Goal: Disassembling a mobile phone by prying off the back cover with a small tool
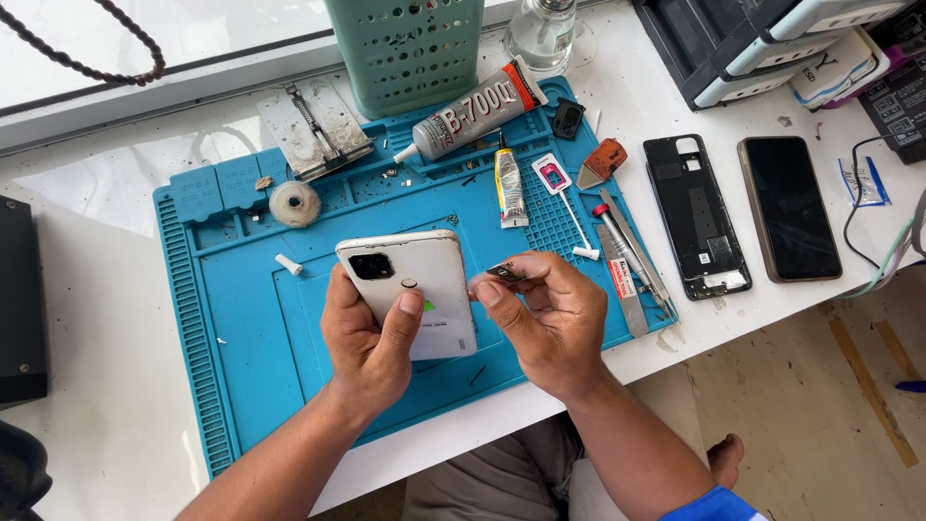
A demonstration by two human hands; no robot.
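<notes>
My left hand (pixel 371 338) holds a white smartphone (pixel 415 285) back side up, its camera block at the upper left, over a blue repair mat (pixel 241 318). The thumb rests on the phone's back near a small green sticker. My right hand (pixel 545 318) pinches a small dark thin part (pixel 506 273) against the phone's right edge. Both hands hover above the mat's front half.
On the mat lie a large grey glue tube (pixel 477 108), a small glue tube (pixel 509 185), tweezers (pixel 637 256), a metal clamp plate (pixel 313 125) and a tape roll (pixel 294 203). A black phone frame (pixel 696 214) and a dark phone (pixel 789 207) rest at right. A green basket (pixel 405 48) stands behind.
</notes>
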